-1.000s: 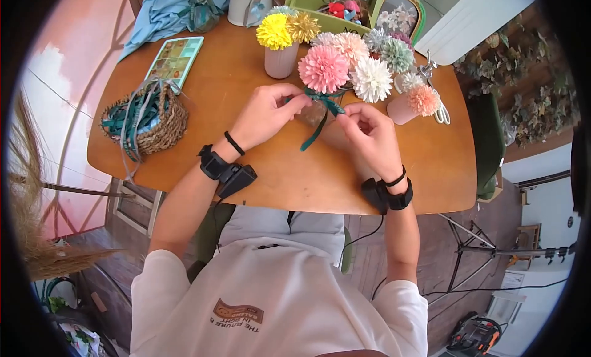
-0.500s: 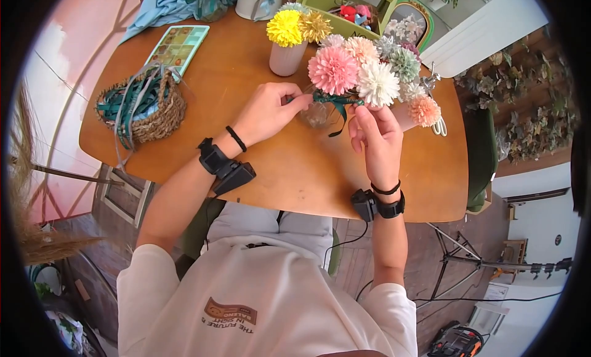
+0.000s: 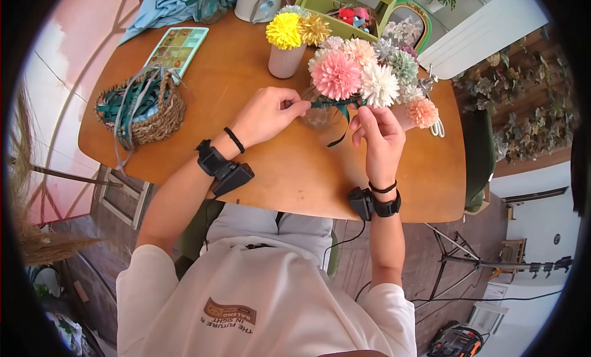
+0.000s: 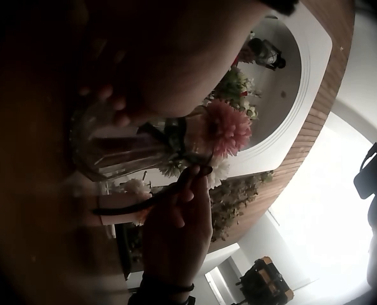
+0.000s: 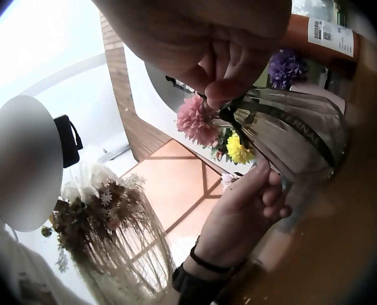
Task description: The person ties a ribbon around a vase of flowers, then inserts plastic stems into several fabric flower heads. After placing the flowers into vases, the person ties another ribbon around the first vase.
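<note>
A dark green ribbon is tied round the neck of a clear glass vase holding pink, white and grey-green flowers. My left hand pinches one ribbon end at the vase's left side. On the other side my right hand pinches another part of the ribbon, just under the white flower. In the right wrist view the ribbon's knot sits at the vase neck, and a lettered band of ribbon lies along the glass.
A wicker basket of ribbons and a compartment tray lie at the left. Behind stand a pink vase with yellow flowers and a green box. A small vase with an orange flower is on the right.
My right hand has moved from below the vase up to its right side, drawing the ribbon sideways. Over the last half second both hands have barely shifted; the ribbon between them looks straighter.
</note>
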### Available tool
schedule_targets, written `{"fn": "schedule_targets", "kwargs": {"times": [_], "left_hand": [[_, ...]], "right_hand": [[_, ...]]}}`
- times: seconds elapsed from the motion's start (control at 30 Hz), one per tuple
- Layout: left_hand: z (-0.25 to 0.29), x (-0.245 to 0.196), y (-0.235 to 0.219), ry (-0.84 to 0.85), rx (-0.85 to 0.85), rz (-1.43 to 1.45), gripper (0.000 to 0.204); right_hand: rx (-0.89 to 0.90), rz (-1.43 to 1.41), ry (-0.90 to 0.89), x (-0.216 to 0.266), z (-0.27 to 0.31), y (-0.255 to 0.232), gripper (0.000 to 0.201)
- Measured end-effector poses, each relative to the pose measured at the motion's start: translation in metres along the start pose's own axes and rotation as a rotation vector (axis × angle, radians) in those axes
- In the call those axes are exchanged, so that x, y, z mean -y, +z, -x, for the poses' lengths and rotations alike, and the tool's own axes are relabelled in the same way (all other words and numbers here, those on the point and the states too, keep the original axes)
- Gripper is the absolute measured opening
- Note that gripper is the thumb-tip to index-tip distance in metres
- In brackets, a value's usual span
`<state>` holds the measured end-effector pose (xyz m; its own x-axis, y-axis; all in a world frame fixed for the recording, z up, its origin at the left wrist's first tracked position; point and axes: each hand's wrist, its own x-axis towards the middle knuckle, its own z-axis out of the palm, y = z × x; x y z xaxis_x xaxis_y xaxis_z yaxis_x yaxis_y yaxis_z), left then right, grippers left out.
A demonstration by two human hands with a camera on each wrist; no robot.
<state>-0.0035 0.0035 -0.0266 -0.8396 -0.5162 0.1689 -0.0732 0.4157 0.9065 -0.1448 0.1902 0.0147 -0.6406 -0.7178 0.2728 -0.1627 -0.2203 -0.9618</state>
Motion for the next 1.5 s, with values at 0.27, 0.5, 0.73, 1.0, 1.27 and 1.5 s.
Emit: {"fn": "schedule_targets", "kwargs": {"times": [0.27,0.5,0.73,1.0,1.27,1.5], "left_hand": [[0.001,0.002,0.003,0.005,0.002,0.009,0.031],[0.001,0.002,0.003,0.001,0.016,-0.018,0.032],[0.001,0.0,0.002,0.024,-0.012,-0.032,0.024],[0.002,-0.019,-0.007,0.484,-0.302,-0.154,0.023],[0.009,-0.026,0.003,0.522,-0.174,-0.138,0.026],[0.003,-0.022,0.011,0.424,-0.206,-0.101,0.035]], "right_hand": [[-0.086,0.038,-0.055,0.002,0.014,-0.015,0.016],[0.102,0.34,0.292,0.007,0.026,-0.008,0.019],[0.003,0.76,-0.19,0.006,0.014,0.0,0.015],[0.038,0.799,-0.138,0.001,0.002,-0.02,0.02],[0.112,0.482,0.102,0.005,-0.011,-0.022,0.031],[0.084,0.28,0.105,0.001,-0.009,-0.019,0.027]]}}
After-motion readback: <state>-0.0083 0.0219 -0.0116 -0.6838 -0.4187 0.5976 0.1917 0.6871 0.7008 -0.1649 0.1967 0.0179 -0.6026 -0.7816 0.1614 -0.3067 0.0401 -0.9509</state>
